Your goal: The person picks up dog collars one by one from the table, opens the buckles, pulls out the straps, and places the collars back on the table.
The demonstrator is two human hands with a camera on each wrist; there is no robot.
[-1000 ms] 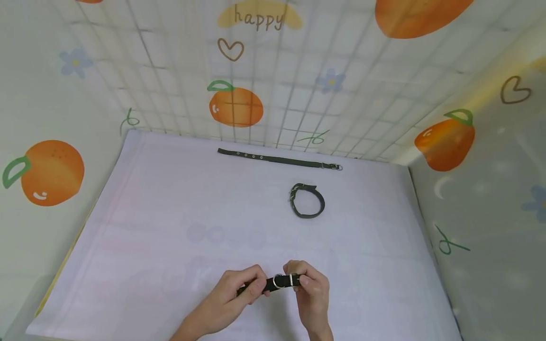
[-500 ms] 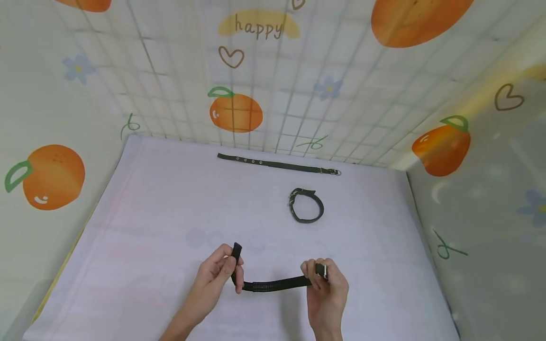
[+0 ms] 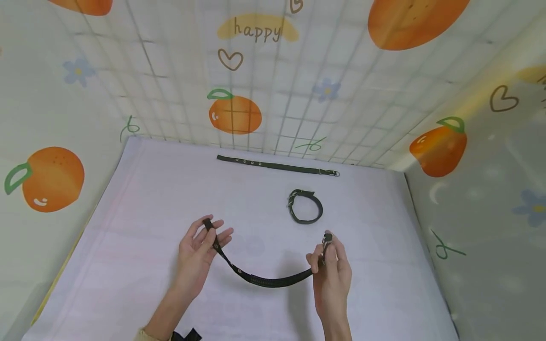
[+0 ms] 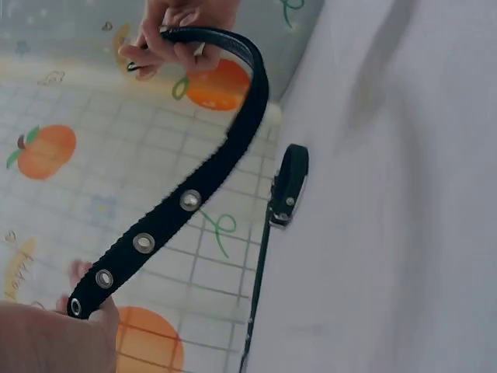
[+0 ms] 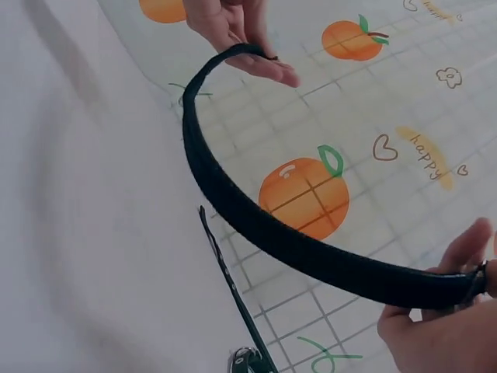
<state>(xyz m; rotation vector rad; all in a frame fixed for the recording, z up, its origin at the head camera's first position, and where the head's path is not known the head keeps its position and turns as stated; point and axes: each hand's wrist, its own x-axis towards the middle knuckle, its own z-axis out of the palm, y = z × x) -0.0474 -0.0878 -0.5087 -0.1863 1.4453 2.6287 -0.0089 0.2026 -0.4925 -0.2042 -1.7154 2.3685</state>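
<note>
A black pet collar (image 3: pixel 273 282) hangs in a sagging curve between the two hands above the table. The left hand (image 3: pixel 196 255) pinches its plain tip, other fingers spread. At the buckle end, the right hand (image 3: pixel 334 279) grips the strap between thumb and fingers. Metal eyelets line the left part of the strap (image 4: pixel 167 221) in the left wrist view. The right wrist view has the smooth wide side of the band (image 5: pixel 311 260), while the fingers partly hide the buckle. Beyond the hands, a second collar (image 3: pixel 321 208) lies buckled into a ring.
A third collar (image 3: pixel 277 166) lies stretched straight near the back edge of the white-covered table (image 3: pixel 141 227). Printed white curtains (image 3: pixel 273 71) with a grid behind rise at the back and sides. A black strap end (image 3: pixel 187 335) shows near the left forearm.
The hands have drawn apart, the left going left and up. The held collar went from bunched between them to stretched, then a hanging curve. The collars on the table stayed put.
</note>
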